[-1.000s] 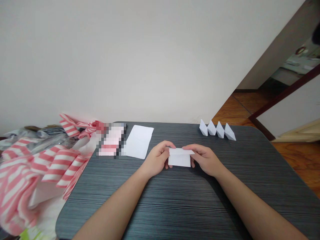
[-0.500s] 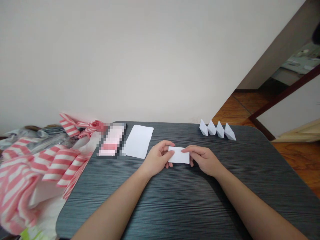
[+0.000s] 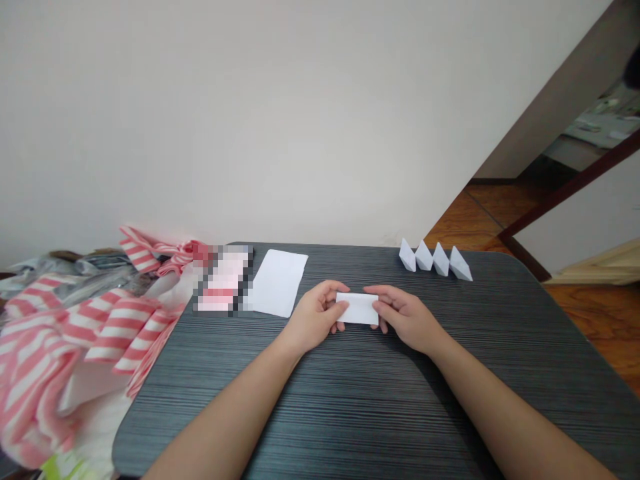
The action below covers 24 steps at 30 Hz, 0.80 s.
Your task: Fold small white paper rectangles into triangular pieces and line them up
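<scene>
A small white rectangle of folded paper (image 3: 357,309) is held up between both hands, a little above the dark table. My left hand (image 3: 316,315) grips its left edge, thumb on the front face and fingers behind. At the right edge my right hand (image 3: 406,317) pinches it, thumb in front, with the index finger by the top corner. The back of the paper is hidden from view. Several folded white paper boats (image 3: 440,260) stand in a row at the table's far right.
White paper sheets (image 3: 279,283) lie at the back left of the dark wood-grain table (image 3: 320,407). Beside them is a pixelated rectangular object (image 3: 223,279). Red-and-white striped cloth (image 3: 105,327) is heaped left of the table. A pale wall (image 3: 280,120) rises behind.
My right index finger has moved off the paper's front face to its top corner, and the right thumb now presses on the front. My left hand keeps its grip.
</scene>
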Tool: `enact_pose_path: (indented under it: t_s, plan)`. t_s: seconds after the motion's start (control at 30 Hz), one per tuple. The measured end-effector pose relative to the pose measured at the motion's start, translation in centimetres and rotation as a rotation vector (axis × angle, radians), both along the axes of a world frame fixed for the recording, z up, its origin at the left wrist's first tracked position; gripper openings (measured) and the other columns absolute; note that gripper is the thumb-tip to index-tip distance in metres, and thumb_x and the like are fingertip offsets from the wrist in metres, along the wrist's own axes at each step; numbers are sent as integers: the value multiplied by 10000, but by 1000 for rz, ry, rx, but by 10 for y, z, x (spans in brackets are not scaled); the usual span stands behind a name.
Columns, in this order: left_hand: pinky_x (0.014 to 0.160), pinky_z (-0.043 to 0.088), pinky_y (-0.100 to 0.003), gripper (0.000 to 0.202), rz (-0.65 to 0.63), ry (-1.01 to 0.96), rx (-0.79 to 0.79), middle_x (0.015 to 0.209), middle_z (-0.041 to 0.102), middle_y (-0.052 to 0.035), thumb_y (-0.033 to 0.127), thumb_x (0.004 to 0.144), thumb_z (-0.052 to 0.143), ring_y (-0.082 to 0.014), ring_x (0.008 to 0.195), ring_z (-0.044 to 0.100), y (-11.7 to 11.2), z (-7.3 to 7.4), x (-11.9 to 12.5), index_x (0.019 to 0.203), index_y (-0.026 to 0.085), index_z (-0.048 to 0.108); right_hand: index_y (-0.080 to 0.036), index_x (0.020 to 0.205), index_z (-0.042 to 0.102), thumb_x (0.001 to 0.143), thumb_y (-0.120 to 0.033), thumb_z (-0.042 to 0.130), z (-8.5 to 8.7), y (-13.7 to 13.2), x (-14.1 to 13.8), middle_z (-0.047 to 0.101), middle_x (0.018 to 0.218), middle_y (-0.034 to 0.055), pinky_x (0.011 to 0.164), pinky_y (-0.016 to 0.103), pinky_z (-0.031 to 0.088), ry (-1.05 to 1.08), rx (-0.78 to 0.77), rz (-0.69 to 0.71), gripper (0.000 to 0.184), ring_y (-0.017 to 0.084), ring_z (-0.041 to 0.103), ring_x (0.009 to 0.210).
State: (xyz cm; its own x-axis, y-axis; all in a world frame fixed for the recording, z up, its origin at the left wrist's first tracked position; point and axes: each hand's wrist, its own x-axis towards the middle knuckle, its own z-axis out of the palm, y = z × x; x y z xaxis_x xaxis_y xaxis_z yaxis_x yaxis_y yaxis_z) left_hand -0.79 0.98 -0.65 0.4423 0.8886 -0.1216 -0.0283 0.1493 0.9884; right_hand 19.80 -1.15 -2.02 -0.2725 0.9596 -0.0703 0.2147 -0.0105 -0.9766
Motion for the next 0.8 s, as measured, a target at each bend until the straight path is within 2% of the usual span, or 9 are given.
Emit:
enact_pose_path:
  t_s: [0.13,0.33,0.53,0.67,0.8]
  plan:
    - [385,361,-157,350,-11,21,-17,686,583,17,310,797,582,-68,463,521,1,1,0,1097,160,482,-162,1188,522,887,-324,483,2,0,0,596,614,-15,479,237,405,-20,14,-22,344,112,516,477]
    - [387,332,-154,282,-41,106,-6,545,557,30,348,812,562,-60,406,455,1,4,-2,991,132,541,-152,1182,528,881,-329,486,6,0,0,602,612,-9,480,236,406,-22,18,-36,352,111,512,474]
    - [398,335,-156,244,-23,120,7,538,556,34,341,819,548,-64,412,462,0,2,-2,966,147,536,-154,1143,531,871,-341,506,5,0,0,621,601,-10,459,227,388,-1,-7,-39,332,109,505,454]
    - [405,347,-158,227,-12,118,-4,548,558,33,321,824,543,-63,417,461,0,4,-2,969,149,520,-158,970,561,876,-378,497,6,0,1,647,581,2,435,219,372,-35,-57,-41,248,104,496,414]
    - [410,350,-157,204,-10,119,8,547,553,33,310,830,537,-62,424,462,-1,5,-1,955,150,520,-170,784,548,885,-408,477,8,0,1,671,594,16,441,214,372,-85,-65,-29,269,97,494,407]
